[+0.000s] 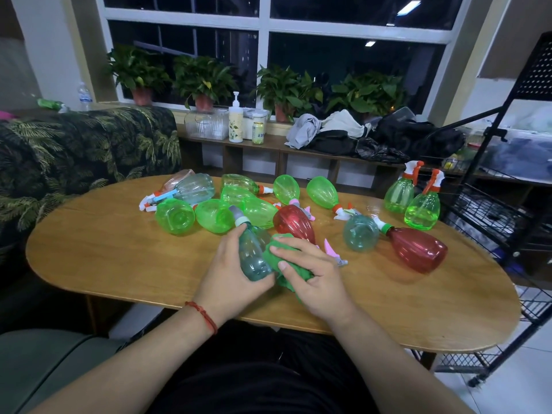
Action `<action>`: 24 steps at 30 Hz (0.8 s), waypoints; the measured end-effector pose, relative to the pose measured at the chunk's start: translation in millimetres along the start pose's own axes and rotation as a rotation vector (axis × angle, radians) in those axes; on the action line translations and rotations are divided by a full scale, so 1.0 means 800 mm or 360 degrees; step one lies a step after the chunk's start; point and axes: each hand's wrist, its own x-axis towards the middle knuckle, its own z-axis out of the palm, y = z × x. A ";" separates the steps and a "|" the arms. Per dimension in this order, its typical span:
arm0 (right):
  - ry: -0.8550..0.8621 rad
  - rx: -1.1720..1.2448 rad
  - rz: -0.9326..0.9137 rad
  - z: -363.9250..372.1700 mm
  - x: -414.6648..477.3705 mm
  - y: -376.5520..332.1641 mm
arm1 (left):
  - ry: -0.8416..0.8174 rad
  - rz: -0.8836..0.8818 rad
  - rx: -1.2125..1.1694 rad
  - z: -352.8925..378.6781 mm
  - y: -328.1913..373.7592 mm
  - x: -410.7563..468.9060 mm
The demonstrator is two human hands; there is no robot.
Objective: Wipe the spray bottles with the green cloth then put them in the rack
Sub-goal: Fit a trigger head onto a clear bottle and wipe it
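Teal bottle [254,258] is gripped in the curled left hand [227,273] over the table [119,258], neck pointing away, base toward the person. Right hand [313,276] bunches the cloth [285,282] against its right flank. Rack [490,213] stands off right, nearer the right hand; a red bottle [418,252] and upright green bottles [422,209] sit between.

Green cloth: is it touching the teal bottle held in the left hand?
Touching. Head view: right hand presses the green cloth against the teal bottle, no gap visible.
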 end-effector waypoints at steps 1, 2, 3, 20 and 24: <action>0.0005 -0.0006 0.0004 0.000 0.001 0.001 | -0.0003 0.0016 0.0007 -0.001 0.001 0.000; 0.0010 0.0005 0.0032 0.000 0.001 0.002 | -0.0010 0.0041 0.0011 -0.002 0.001 0.001; 0.0012 0.0035 0.0078 -0.001 0.001 0.003 | -0.0024 0.0073 0.0009 -0.003 0.001 0.001; 0.0147 0.0476 0.0744 -0.016 0.012 0.007 | -0.0459 0.0488 0.0062 0.000 0.003 0.001; 0.0105 0.0300 0.0544 -0.012 0.010 0.003 | -0.0267 0.0393 0.0004 0.003 -0.005 0.000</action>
